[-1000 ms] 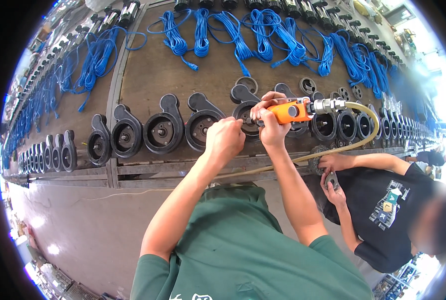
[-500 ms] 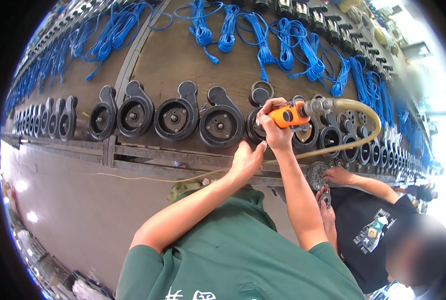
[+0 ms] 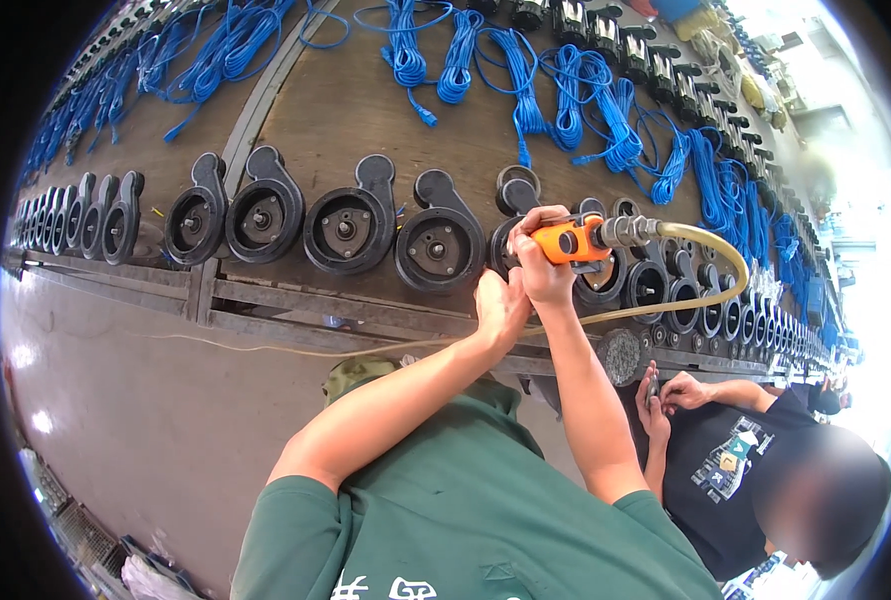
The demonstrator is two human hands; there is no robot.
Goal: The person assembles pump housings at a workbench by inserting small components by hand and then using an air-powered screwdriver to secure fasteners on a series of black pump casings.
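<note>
My right hand [image 3: 543, 268] is wrapped round an orange air-powered driver [image 3: 564, 243], held sideways over the row of housings. A pale yellow air hose [image 3: 731, 262] loops from its metal fitting down to the bench edge. Beneath the hand and driver is a black round housing [image 3: 502, 240], mostly covered. Close against my right wrist, my left hand [image 3: 504, 305] is at that housing's near rim, fingers curled; what they hold is hidden. Directly left stands another black housing [image 3: 439, 250] with a metal shaft and screws inside. The driver's working tip cannot be seen.
More black housings [image 3: 346, 230] line the bench edge both ways. Bundled blue cables [image 3: 521, 85] lie farther back, with a row of motors [image 3: 606, 30] behind. At right, a co-worker's hands [image 3: 666, 395] hold a small part beside a grey speckled disc [image 3: 621, 357].
My left hand has moved up toward the housing, closer to my right hand. The driver has shifted slightly left and down in view. The co-worker's hands have come together, away from the disc.
</note>
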